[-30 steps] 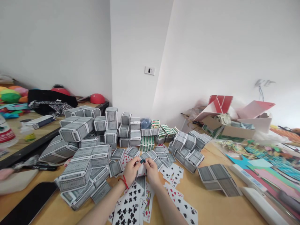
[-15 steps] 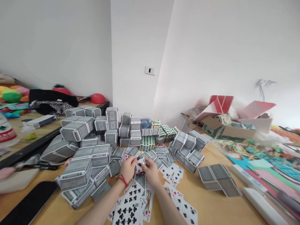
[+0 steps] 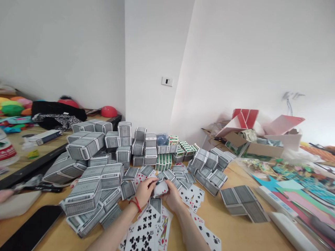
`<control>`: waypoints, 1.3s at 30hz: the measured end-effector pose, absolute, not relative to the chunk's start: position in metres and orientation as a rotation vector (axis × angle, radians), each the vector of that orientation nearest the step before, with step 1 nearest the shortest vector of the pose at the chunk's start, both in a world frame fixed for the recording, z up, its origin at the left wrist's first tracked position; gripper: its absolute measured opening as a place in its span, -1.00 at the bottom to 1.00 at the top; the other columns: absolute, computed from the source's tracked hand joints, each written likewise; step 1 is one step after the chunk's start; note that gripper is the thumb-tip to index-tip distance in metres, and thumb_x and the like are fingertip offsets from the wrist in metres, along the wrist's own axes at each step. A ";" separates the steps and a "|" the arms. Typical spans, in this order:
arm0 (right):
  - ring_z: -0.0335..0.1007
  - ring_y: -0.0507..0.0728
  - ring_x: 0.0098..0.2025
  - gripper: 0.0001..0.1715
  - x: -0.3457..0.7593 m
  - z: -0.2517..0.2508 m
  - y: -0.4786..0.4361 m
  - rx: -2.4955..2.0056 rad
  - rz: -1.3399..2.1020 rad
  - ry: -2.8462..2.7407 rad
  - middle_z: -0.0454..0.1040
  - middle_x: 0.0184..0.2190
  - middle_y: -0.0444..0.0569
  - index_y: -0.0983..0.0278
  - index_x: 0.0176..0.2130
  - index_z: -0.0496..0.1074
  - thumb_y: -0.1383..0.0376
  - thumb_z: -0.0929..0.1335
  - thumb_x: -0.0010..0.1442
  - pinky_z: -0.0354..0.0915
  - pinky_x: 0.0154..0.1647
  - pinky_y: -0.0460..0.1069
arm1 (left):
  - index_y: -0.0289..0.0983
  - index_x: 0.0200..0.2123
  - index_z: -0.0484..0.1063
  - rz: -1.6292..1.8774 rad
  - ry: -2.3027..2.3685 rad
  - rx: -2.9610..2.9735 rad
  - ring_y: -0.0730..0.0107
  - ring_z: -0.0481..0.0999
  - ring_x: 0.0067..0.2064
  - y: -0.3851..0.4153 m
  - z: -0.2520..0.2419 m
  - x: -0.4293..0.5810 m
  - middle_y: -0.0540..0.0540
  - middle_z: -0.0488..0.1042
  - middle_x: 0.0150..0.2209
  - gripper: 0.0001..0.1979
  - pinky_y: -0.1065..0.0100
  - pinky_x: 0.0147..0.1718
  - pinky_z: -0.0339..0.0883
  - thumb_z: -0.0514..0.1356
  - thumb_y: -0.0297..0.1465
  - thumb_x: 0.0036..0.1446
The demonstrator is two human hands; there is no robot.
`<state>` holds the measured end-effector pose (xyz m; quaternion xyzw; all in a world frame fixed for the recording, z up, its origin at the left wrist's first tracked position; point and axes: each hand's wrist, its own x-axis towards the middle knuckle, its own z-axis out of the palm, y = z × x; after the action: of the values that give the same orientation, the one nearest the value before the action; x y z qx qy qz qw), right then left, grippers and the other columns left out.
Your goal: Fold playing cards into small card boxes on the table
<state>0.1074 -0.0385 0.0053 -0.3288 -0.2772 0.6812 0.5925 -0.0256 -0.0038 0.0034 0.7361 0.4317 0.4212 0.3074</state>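
Note:
Between my two hands, just above the wooden table, is a playing card [image 3: 160, 188] with its white face and red pips towards me. My left hand [image 3: 145, 191], a red string on its wrist, pinches the card's left side. Along its right side, my right hand [image 3: 172, 194] is closed on it. Below lie loose face-up cards, among them a ten of clubs [image 3: 141, 238] and an eight of clubs [image 3: 149, 218]. A grey-backed card [image 3: 156, 205] sits just under my hands. Small folded-card pieces [image 3: 167, 176] lie right behind them.
Stacked blocks of folded grey cards [image 3: 86, 195] rise on the left. More folded blocks [image 3: 206, 164] stand on the right, near a flat folded shape [image 3: 243, 202]. A black phone [image 3: 34, 226] lies front left. An open cardboard box [image 3: 264, 148] is at the back right.
My hands have turned the card so more of its white face shows, and they sit slightly lower. My right hand's fingers have moved round to the card's side.

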 end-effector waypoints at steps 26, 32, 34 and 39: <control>0.44 0.15 -0.36 -0.35 0.109 0.009 -0.035 -0.639 1.958 -0.626 0.49 -0.43 0.12 0.43 -0.24 0.41 -0.07 0.13 0.14 0.33 -0.25 0.08 | -0.21 -0.20 0.38 1.432 1.309 1.999 0.32 0.53 -0.26 -0.007 0.000 -0.028 -0.07 0.54 -0.27 -0.75 0.32 -0.27 0.41 -0.01 -0.36 0.09; 0.44 0.12 -0.33 -0.57 0.108 0.008 -0.036 -0.653 1.759 -0.583 0.49 -0.34 0.05 0.36 -0.28 0.42 0.05 0.24 0.11 0.34 -0.27 0.03 | -0.25 -0.33 0.31 1.467 1.372 1.839 0.32 0.51 -0.33 -0.004 0.006 -0.032 -0.06 0.50 -0.39 -0.85 0.34 -0.34 0.39 0.04 -0.32 0.04; 0.42 0.11 -0.35 -0.66 0.107 0.007 -0.036 -0.666 1.630 -0.588 0.48 -0.37 -0.02 0.31 -0.30 0.41 0.09 0.30 0.06 0.35 -0.31 0.02 | -0.23 -0.40 0.32 1.359 1.325 1.941 0.33 0.49 -0.34 -0.009 0.012 -0.030 -0.03 0.49 -0.42 -0.91 0.33 -0.33 0.38 0.06 -0.36 0.01; 0.38 0.08 -0.46 -0.59 0.102 0.004 -0.036 -0.880 1.360 -0.738 0.47 -0.42 -0.07 0.25 -0.21 0.39 0.09 0.38 -0.04 0.30 -0.50 -0.06 | -0.24 -0.56 0.30 1.130 0.938 2.215 0.22 0.32 0.04 -0.025 0.025 -0.026 -0.13 0.32 0.05 -0.88 0.26 -0.07 0.29 0.07 -0.57 -0.13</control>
<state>0.1019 -0.0363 0.0042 -0.3843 -0.3222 0.5936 0.6294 -0.0260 -0.0249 0.0253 0.8092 0.3426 0.4128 0.2395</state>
